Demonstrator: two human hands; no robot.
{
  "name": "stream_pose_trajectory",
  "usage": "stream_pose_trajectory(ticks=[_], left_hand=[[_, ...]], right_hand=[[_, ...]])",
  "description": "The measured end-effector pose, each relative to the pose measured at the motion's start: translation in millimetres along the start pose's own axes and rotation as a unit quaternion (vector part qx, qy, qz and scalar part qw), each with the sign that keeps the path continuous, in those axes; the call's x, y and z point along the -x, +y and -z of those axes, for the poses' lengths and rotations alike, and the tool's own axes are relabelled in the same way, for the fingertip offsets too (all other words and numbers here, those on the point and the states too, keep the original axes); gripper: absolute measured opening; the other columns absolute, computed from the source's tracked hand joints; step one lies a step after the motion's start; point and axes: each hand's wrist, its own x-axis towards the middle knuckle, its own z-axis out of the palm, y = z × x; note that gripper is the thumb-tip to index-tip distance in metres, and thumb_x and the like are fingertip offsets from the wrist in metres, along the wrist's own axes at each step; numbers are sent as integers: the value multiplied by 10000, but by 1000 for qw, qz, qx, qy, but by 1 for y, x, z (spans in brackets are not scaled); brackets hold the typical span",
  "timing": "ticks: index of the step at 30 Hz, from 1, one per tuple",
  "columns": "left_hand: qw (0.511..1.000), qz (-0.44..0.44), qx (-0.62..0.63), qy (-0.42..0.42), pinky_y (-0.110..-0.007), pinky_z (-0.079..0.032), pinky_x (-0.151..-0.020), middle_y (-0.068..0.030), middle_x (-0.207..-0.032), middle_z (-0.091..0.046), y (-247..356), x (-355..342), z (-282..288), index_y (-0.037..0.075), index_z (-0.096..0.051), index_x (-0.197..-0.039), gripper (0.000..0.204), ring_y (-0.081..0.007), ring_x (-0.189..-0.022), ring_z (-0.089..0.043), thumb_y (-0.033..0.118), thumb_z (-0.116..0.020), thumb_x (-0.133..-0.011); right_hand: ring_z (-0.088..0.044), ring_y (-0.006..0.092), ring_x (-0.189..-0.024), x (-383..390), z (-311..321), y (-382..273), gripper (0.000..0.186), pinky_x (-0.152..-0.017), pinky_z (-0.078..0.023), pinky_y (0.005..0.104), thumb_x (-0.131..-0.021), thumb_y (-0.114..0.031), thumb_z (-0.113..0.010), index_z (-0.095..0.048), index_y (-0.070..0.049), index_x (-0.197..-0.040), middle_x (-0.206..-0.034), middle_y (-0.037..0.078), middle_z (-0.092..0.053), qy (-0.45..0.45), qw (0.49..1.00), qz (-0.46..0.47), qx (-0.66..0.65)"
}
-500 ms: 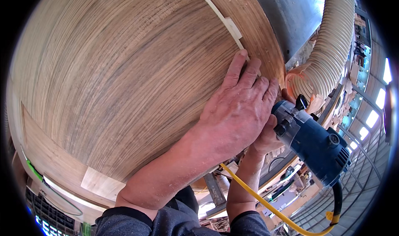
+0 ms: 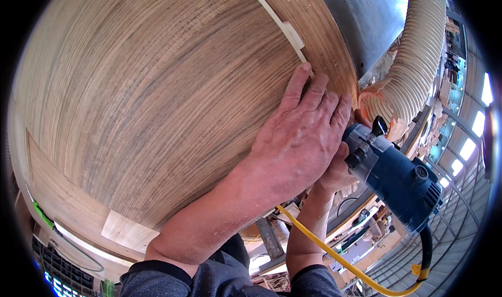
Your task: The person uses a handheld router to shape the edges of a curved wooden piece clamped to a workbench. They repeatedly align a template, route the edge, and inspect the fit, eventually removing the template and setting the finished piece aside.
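Landmark: panel (image 2: 157,98), wood, broad, grain running aslant.

Router (image 2: 400,179): blue body, at the panel's right edge, toward its near end, outside the wood top. Long axis slants: base end up and left against the panel's edge, cord end down and right, away from the panel. So the base end points at the panel.

Right hand (image 2: 335,178): nearer of the two to the router's body. It sits just off the panel's edge, closed around the router's base end, thumb showing beside the clear guard. Most of its fingers are hidden behind the base; how firm the hold is, cannot tell. From this grip the body lies to the right and toward the wearer.

Left hand (image 2: 300,132): palm down on the panel near its right edge, fingers slightly spread, nothing seen pinched. Outer fingertips touch the pale strip (image 2: 267,5), which runs along the panel just inside that edge; the innermost lies near the base. Thumb not made out. A pale block (image 2: 294,35) sits at the strip, beyond the fingertips.

Hose (image 2: 418,46): ribbed, right of the panel, its mouth just beside the base. Yellow cable (image 2: 324,246): loops below the panel's near right side to the router's cord end.
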Motion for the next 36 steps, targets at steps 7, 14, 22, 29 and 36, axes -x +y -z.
stream_pose_trajectory(ticks=[7,14,22,29,36], left_hand=[[998,14,54,7,-575,-181,-1294,-241,-1386,-525,1,-2,7,-65,-441,-1536,701,-399,-1416,-472,289,-619,-958],[999,14,45,10,-569,-197,-1292,-247,-1348,-526,1,-3,6,-98,-411,-1536,730,-394,-1402,-480,282,-633,-954],[998,19,54,22,-563,-208,-1287,-231,-1295,-532,2,-4,6,-103,-392,-1545,756,-380,-1379,-498,284,-644,-946],[999,17,43,26,-561,-222,-1280,-219,-1286,-531,1,-4,7,-105,-383,-1548,779,-368,-1354,-507,290,-656,-934],[999,16,49,18,-563,-230,-1278,-219,-1274,-526,1,-6,11,-119,-366,-1542,768,-368,-1354,-502,275,-642,-942]], right_hand=[[-627,338,-1282,0,7,0,808,-1138,-438,470,-858,-461,-828,-495,39,-1397,-1328,216,-653,-34,999,-32,-5],[-627,368,-1272,-4,8,2,767,-1133,-442,507,-859,-455,-823,-505,34,-1357,-1220,168,-662,-51,999,-15,4],[-634,369,-1262,-5,3,-5,746,-1127,-451,507,-856,-444,-830,-514,39,-1329,-1222,168,-666,-31,999,-34,1],[-628,361,-1270,-4,11,6,709,-1133,-439,487,-861,-364,-831,-519,40,-1353,-1280,202,-659,-63,998,-8,18],[-626,336,-1270,-6,9,4,670,-1137,-430,467,-860,-330,-834,-546,23,-1351,-1328,206,-657,-55,998,2,21]])
